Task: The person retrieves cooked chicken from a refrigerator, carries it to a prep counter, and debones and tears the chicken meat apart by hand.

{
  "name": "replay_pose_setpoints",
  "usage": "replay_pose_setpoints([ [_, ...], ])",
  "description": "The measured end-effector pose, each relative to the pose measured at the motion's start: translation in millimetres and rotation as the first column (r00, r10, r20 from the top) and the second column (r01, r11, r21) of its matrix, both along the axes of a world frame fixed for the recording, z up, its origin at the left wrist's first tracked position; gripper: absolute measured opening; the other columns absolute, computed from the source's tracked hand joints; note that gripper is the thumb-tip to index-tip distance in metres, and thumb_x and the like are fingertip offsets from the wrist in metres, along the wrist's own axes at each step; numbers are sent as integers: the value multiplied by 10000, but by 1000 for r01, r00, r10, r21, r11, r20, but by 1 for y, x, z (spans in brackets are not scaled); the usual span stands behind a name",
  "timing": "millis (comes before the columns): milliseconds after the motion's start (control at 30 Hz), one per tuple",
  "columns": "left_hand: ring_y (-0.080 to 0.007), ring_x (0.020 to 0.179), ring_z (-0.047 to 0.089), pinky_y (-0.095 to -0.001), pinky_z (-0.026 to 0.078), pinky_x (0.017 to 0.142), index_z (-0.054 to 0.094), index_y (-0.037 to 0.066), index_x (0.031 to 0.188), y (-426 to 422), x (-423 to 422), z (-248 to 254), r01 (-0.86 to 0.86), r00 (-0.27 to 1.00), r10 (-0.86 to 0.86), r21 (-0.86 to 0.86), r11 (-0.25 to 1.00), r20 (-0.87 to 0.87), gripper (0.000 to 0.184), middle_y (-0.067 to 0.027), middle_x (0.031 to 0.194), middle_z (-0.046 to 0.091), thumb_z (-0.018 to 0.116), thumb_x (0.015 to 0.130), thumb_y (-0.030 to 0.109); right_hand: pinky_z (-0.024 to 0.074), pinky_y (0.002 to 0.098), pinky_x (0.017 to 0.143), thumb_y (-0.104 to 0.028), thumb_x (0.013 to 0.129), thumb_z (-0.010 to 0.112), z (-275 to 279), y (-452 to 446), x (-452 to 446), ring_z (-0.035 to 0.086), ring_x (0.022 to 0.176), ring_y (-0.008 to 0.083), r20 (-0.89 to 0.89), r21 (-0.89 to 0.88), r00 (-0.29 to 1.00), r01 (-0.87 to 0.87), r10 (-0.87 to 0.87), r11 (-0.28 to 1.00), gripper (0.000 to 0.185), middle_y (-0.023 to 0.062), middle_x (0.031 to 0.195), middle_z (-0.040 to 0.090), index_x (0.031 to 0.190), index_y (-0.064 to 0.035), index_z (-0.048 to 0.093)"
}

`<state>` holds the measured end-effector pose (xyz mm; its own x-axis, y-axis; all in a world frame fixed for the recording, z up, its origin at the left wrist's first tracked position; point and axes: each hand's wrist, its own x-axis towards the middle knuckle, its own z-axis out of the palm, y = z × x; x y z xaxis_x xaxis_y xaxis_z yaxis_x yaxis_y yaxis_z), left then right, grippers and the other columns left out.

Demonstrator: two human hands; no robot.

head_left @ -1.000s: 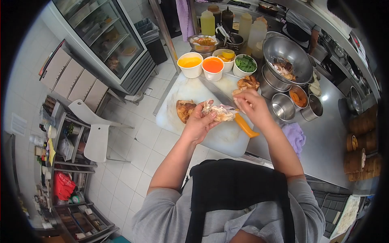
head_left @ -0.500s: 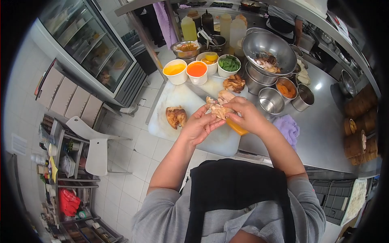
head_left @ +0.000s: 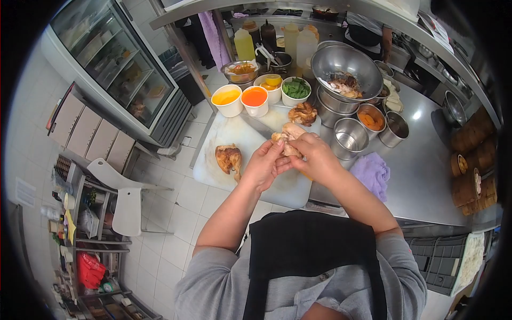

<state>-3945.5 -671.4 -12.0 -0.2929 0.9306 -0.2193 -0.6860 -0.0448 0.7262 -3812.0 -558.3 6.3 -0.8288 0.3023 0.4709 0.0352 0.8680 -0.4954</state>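
Both hands are closed on a piece of cooked chicken point(head_left: 290, 150) with pale torn meat, held over the white cutting board point(head_left: 207, 172). My left hand point(head_left: 268, 166) pinches it from the left; my right hand point(head_left: 318, 159) grips it from the right, fingers bent over the top. Another pale chicken piece point(head_left: 294, 128) shows just behind my fingers; whether it joins the held piece I cannot tell. On the board's left lies a browned chicken leg point(head_left: 228, 159). A browned chicken piece point(head_left: 302, 113) sits at the back. A knife blade point(head_left: 255, 124) lies beyond my left hand, its handle mostly hidden.
Tubs of yellow sauce point(head_left: 226, 98), orange sauce point(head_left: 255, 98) and green leaves point(head_left: 296, 89) line the board's back edge. A large steel bowl point(head_left: 341, 64) holds meat scraps. Right of the board are an empty steel pot point(head_left: 350, 137) and a purple cloth point(head_left: 370, 175).
My hands have drawn closer together around the chicken, and its torn flesh is now more covered by my fingers. The view has shifted slightly.
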Motion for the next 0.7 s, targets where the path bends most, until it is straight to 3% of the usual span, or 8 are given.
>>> replay_pose_setpoints([
  [233,-194,876,639,-302,540,761,511,39,1076,-3,-8,-11,-25,998,24,-14,1000,-65,244,-98,1028,607,522,935,237,463,365,745,-130,708,664,-13,8,-10,567,829,306,-2,-125,996,-91,92,988,350,145,888,558,1036,-13,630],
  [300,-233,921,633,-339,530,819,504,35,1048,-5,-14,-17,-35,998,33,-36,999,-45,212,-114,1030,602,539,924,203,454,329,717,-128,722,659,-22,15,-16,564,813,264,-41,-187,983,-182,177,965,335,127,884,556,1032,-4,632],
  [433,-232,922,631,-333,531,822,496,24,1034,-10,-18,-16,-45,998,43,-38,998,-51,199,-119,1027,600,533,927,188,441,291,701,-123,732,658,-28,16,-24,552,799,202,-19,-345,975,-213,220,914,320,98,871,549,1024,4,634],
  [500,-212,915,628,-324,533,822,498,17,1029,-12,-18,-15,-65,991,60,-34,997,-120,189,-113,1023,598,528,928,174,432,267,691,-114,734,660,-28,14,-28,537,805,154,-48,-481,973,-220,224,849,300,67,876,538,1009,3,633],
  [700,-164,924,612,-305,529,824,507,8,1058,-17,-18,-16,-128,903,88,-67,989,-421,183,-89,1024,596,509,930,138,441,253,701,-107,743,664,-36,1,-37,529,825,133,-92,-527,983,-184,159,830,232,50,915,533,950,-9,632],
])
